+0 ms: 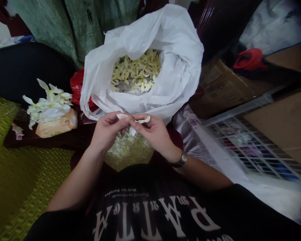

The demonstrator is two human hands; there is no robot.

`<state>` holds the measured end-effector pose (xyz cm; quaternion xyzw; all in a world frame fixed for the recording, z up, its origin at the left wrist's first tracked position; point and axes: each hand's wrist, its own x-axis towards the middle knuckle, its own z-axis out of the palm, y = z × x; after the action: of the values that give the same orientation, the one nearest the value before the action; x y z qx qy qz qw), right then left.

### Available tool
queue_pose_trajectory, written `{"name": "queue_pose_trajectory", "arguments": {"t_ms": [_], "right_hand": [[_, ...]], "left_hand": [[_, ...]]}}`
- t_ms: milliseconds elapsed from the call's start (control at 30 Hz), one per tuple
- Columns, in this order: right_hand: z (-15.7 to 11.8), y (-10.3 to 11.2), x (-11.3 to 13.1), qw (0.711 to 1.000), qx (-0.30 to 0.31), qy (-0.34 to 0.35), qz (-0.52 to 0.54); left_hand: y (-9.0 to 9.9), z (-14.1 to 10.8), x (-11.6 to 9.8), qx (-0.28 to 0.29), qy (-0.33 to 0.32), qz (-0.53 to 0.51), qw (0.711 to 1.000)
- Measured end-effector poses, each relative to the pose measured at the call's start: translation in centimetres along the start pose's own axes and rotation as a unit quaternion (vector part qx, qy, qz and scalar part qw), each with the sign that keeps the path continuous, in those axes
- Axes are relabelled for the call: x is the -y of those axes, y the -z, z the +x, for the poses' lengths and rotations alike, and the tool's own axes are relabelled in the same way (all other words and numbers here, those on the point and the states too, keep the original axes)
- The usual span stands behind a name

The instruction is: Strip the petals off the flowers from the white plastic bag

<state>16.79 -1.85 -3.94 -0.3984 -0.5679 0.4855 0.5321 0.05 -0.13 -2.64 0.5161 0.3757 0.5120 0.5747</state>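
A pale cream flower [145, 119] with long petals is pinched between my two hands, just in front of a large white plastic bag. My left hand [110, 129] has thumb and forefinger closed on one side of the bloom. On the other side, the fingers of my right hand [154, 131] are closed on it too. The white plastic bag [180, 72] gapes open, and many yellowish-white flowers [140, 68] lie inside. Below my hands, a yellowish container or bag [130, 159] on my lap holds small white petals or flower pieces [125, 145].
At the left, several white flowers [50, 98] lie on an orange-and-white tissue pack [57, 124] on a dark wooden bench [40, 139]. Beside it is a red plastic bag [77, 85]. To the right stand a cardboard box [215, 87] and a white wire basket [256, 147].
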Motion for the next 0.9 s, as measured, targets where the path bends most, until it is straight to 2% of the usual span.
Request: {"name": "queue_pose_trajectory", "arguments": {"t_ms": [200,400,500,633,767,833,900], "right_hand": [[-0.1,-0.5,-0.7,0.995,0.025,-0.037,0.084],[0.1,-0.4,-0.4,0.993,0.009,-0.038,0.112],[0.6,-0.2,-0.2,0.984,0.010,-0.075,0.161],[1.2,0.6,0.3,0.964,0.062,-0.140,0.217],[1.4,1.0,0.1,0.956,0.114,-0.176,0.206],[1.5,0.8,-0.1,0.957,0.109,-0.173,0.203],[1.7,0.6,-0.3,0.962,0.073,-0.155,0.212]], "left_hand": [[-0.3,-0.1,0.7,-0.053,-0.021,-0.020,0.998],[-0.5,-0.2,0.0,-0.045,-0.047,0.032,0.997],[-0.6,-0.3,-0.3,-0.048,-0.042,0.064,0.996],[-0.4,-0.4,-0.8,-0.007,-0.020,0.087,0.996],[-0.1,-0.2,-1.5,0.042,-0.017,0.142,0.989],[-0.1,-0.1,-1.7,0.045,-0.015,0.155,0.987],[-0.1,-0.1,-1.6,0.035,-0.018,0.150,0.988]]}}
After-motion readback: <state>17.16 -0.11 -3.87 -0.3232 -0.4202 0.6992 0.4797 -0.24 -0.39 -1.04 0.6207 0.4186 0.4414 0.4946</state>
